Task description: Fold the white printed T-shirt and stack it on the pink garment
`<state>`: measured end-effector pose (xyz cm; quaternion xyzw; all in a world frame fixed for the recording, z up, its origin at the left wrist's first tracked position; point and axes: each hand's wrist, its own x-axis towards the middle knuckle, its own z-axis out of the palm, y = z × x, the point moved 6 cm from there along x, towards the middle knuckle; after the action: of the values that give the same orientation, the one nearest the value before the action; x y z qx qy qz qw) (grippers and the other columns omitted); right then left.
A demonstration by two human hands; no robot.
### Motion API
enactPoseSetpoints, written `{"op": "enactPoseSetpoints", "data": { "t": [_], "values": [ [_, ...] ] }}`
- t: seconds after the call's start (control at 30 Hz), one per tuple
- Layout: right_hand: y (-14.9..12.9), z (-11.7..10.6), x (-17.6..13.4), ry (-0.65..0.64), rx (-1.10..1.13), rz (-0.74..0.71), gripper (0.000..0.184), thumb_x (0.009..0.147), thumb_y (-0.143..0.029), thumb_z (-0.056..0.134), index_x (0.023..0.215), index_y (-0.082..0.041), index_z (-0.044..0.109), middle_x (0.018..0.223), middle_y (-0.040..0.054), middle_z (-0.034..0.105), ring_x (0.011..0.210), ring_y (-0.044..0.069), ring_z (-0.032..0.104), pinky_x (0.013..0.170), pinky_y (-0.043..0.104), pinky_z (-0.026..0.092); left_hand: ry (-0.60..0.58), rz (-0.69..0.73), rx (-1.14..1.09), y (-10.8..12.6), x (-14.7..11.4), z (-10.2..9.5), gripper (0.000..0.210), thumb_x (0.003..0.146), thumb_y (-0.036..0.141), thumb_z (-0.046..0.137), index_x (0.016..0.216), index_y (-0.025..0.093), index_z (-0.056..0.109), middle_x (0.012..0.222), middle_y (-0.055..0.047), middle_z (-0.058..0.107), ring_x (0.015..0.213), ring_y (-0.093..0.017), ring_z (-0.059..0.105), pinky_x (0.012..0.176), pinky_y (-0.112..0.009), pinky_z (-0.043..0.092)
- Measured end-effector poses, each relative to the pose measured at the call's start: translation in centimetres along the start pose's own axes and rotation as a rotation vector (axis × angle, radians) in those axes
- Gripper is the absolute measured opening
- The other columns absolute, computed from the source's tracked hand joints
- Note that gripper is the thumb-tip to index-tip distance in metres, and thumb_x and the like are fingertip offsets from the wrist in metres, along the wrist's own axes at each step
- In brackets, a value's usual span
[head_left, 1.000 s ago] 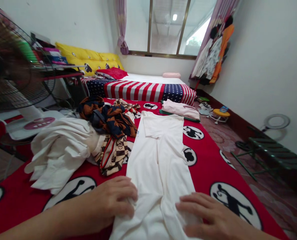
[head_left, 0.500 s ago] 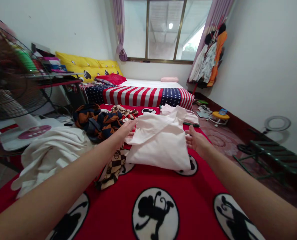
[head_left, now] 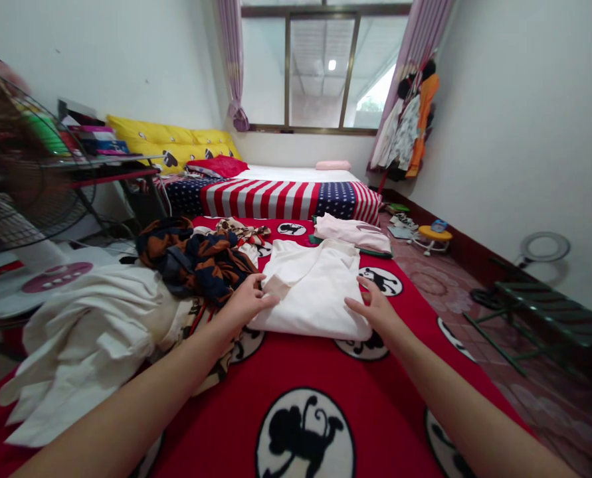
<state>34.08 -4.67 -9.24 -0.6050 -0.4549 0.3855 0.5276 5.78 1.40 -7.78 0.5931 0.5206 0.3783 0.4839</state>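
A white garment (head_left: 311,302), folded into a rough rectangle, lies on the red blanket (head_left: 216,425) with its round monkey prints. My left hand (head_left: 250,300) is at the garment's left edge, thumb and fingers apart, next to a small beige patch of cloth. At the right edge my right hand (head_left: 373,307) rests with its thumb over the fabric and its fingers spread. Neither hand grips the cloth. Behind the garment lies a folded pale pink garment (head_left: 350,230) with a dark green edge beneath it.
To the left are a crumpled white cloth (head_left: 96,332), an orange and navy garment (head_left: 196,259) and brown patterned clothing (head_left: 243,232). A fan (head_left: 26,172) stands at far left. A striped bed (head_left: 270,198) is ahead; a green rack (head_left: 549,312) stands right.
The garment's upper part has settled flatter onto the blanket. Both hands have come down and nearer to me along its sides. The view has tilted up slightly.
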Motion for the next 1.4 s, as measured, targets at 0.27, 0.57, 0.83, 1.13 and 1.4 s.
{"op": "enactPoseSetpoints", "data": {
  "t": [0.27, 0.57, 0.83, 1.13, 1.4],
  "values": [
    [-5.4, -0.5, 0.0, 0.096, 0.221, -0.148, 0.056, 0.056, -0.022, 0.07, 0.111, -0.02, 0.063, 0.092, 0.0039, 0.069, 0.086, 0.02, 0.064, 0.076, 0.032, 0.05, 0.017, 0.186, -0.516, 4.4, -1.1, 0.0, 0.09, 0.052, 0.023, 0.081, 0.132, 0.017, 0.041, 0.091, -0.006, 0.07, 0.078, -0.019, 0.067, 0.069, -0.027, 0.051],
    [-5.9, -4.5, -12.2, -0.237, -0.214, -0.233, 0.025, 0.071, -0.034, 0.069, 0.094, -0.025, 0.074, 0.094, 0.006, 0.072, 0.088, 0.024, 0.065, 0.077, 0.032, 0.051, -0.552, 0.306, 0.198, 4.3, -10.6, -2.3, 0.066, 0.067, 0.027, 0.075, 0.129, 0.025, 0.052, 0.104, -0.005, 0.067, 0.093, -0.021, 0.063, 0.083, -0.031, 0.049],
    [-5.2, -3.2, -11.6, -0.186, -0.676, -0.424, 0.023, 0.082, -0.033, 0.062, 0.101, -0.023, 0.069, 0.09, 0.0063, 0.07, 0.078, 0.02, 0.064, 0.072, 0.031, 0.051, -0.298, 0.486, 0.748, 0.1, -13.7, -1.1, 0.073, 0.068, 0.022, 0.067, 0.137, 0.028, 0.044, 0.127, -0.008, 0.055, 0.112, -0.026, 0.054, 0.097, -0.038, 0.042],
    [-7.5, 10.9, -9.5, -0.733, -0.831, -0.67, 0.057, 0.063, -0.018, 0.078, 0.117, -0.021, 0.063, 0.117, 0.01, 0.063, 0.106, 0.026, 0.057, 0.093, 0.036, 0.043, -0.15, 0.546, 0.579, 2.7, -12.3, -2.0, 0.032, 0.092, 0.032, 0.044, 0.109, 0.025, 0.07, 0.118, -0.008, 0.059, 0.1, -0.022, 0.059, 0.087, -0.031, 0.046],
    [-10.5, 10.7, -4.7, -0.459, -0.246, -0.344, 0.018, 0.082, -0.032, 0.057, 0.074, -0.018, 0.065, 0.066, 0.0, 0.064, 0.06, 0.014, 0.056, 0.054, 0.022, 0.04, -0.158, 0.22, -0.359, 8.0, -4.5, -1.6, 0.044, 0.073, 0.054, 0.069, 0.086, 0.012, 0.069, 0.072, -0.004, 0.068, 0.064, -0.016, 0.06, 0.059, -0.023, 0.047]
  ]
}}
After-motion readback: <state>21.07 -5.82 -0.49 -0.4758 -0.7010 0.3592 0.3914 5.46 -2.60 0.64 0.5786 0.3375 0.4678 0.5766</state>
